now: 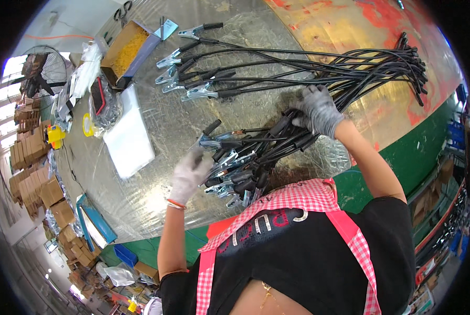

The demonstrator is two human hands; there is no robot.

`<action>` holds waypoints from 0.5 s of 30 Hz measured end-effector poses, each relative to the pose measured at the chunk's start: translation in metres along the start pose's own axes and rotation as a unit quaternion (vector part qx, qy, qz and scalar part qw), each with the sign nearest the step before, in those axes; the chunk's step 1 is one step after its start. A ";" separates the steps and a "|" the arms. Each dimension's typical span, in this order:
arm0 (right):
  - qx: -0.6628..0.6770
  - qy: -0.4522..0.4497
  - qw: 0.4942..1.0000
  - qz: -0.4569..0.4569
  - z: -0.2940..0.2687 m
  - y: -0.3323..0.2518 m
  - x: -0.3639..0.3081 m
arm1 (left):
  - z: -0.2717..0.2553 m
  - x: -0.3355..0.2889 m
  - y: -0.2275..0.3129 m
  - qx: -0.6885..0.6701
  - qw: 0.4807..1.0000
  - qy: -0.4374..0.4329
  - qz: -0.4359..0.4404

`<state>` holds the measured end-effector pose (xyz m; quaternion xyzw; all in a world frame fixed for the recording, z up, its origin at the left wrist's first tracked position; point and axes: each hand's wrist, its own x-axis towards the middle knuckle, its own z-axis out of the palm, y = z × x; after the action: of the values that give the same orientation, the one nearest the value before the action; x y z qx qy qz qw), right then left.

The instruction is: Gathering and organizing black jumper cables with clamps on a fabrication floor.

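My right hand (319, 111), in a grey glove, is closed over a bundle of black cables (284, 144) near the table's front edge. Metal spring clamps (229, 165) cluster at the bundle's left end. Beside them is my gloved left hand (192, 170); its fingers are bent and smeared by motion, so I cannot tell whether it holds a clamp. Farther back, several more black cables (277, 79) lie spread out, with clamps (201, 92) at their left ends. Their other ends gather in a pile (403, 65) at the far right.
A metal-topped table (177, 131) carries a cardboard box (127, 52) of yellow bits, clear plastic sheets (130, 134), a red-edged phone (97, 95) and a roll of yellow tape (87, 125). A teal folder (94, 220) stands at the left edge. Stacked cartons (30, 149) and a fan (43, 71) are beyond.
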<state>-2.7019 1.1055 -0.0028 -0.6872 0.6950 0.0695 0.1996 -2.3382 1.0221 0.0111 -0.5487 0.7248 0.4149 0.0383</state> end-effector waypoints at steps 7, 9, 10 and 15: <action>-0.024 0.002 0.999 -0.022 0.028 -0.031 0.018 | 0.021 -0.015 0.009 0.084 0.994 -0.063 -0.006; -0.013 0.007 0.999 -0.051 0.032 -0.033 0.019 | 0.021 -0.024 0.012 0.114 0.992 -0.056 -0.014; -0.008 0.008 0.998 -0.067 0.036 -0.035 0.019 | 0.022 -0.026 0.006 0.099 0.993 -0.057 -0.018; -0.072 -0.018 0.988 -0.136 0.044 -0.052 0.016 | 0.034 -0.038 0.007 0.113 0.993 0.019 -0.019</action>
<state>-2.6421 1.1042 -0.0396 -0.7868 0.5844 0.1033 0.1696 -2.3420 1.0732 0.0123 -0.5625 0.7571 0.3185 0.0942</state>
